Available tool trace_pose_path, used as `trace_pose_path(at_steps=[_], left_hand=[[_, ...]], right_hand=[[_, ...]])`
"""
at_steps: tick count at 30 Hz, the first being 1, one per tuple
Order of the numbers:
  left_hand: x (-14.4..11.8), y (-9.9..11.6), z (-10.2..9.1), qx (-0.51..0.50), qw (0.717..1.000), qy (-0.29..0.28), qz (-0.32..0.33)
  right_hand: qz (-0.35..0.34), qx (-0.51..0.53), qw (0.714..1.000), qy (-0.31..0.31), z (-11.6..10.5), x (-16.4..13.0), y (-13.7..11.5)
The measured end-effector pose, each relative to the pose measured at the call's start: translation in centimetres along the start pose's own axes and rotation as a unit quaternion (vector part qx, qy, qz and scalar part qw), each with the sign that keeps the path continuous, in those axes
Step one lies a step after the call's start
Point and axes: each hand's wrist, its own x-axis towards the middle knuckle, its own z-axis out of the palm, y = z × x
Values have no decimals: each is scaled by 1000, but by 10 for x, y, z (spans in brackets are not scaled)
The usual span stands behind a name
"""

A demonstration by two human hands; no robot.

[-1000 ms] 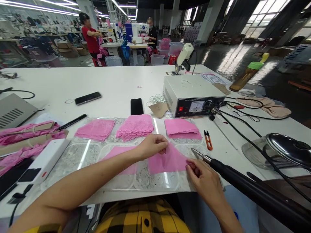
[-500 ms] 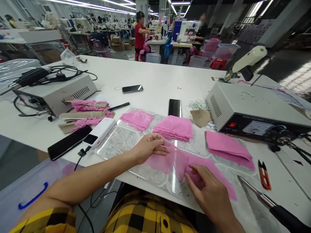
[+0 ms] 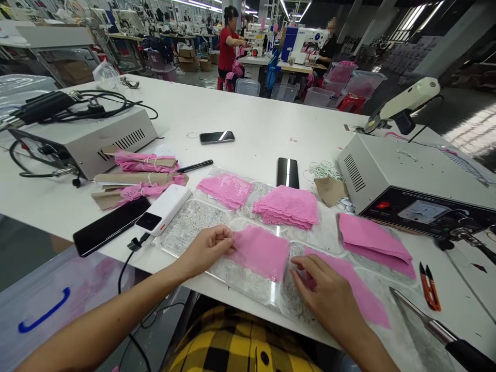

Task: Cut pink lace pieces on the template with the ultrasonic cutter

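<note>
My left hand [image 3: 209, 249] is closed in a pinch at the left edge of a thin pink fabric piece [image 3: 261, 253]. The piece lies flat on a clear sheet [image 3: 186, 222] marked off into sections. My right hand [image 3: 329, 284] is just right of that piece, thumb and fingers apart, resting by another pink piece [image 3: 362, 292] that it partly covers. Behind the hands are a lace-edged pink stack [image 3: 287, 206] and a smaller pink pile [image 3: 225, 190]. A folded pink cloth [image 3: 374, 243] lies farther right.
To the right are orange-handled snips [image 3: 429, 287], a metal-tipped tool with black handle [image 3: 434, 325] and a grey box with a meter [image 3: 411, 181]. Left stand a white power bank [image 3: 166, 206], tied pink bundles [image 3: 147, 163] and another box [image 3: 96, 144]. Phones [image 3: 287, 173] lie behind; people sew beyond.
My left hand has drawn the pink piece leftward, leaving a gap between it and the piece under my right hand. The right hand stays near its place. The view has shifted slightly.
</note>
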Motion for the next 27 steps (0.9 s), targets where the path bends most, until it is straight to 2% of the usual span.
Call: trace_pose_path(at_steps=[3, 6, 15, 23, 27], left_hand=[[-2, -1, -2, 31, 999, -8, 6], [-2, -2, -4, 45, 999, -15, 10], [-5, -2, -7, 93, 995, -22, 31], [-4, -3, -9, 112, 993, -20, 21], [-6, -2, -11, 195, 980, -12, 45]], right_hand=[[-12, 20, 999, -44, 2, 2, -5], [-15, 34, 998, -59, 6, 1, -6], [-39, 57, 996, -62, 2, 3, -9], [-53, 59, 995, -66, 4, 0, -10], [-67, 48, 995, -50, -1, 6, -11]])
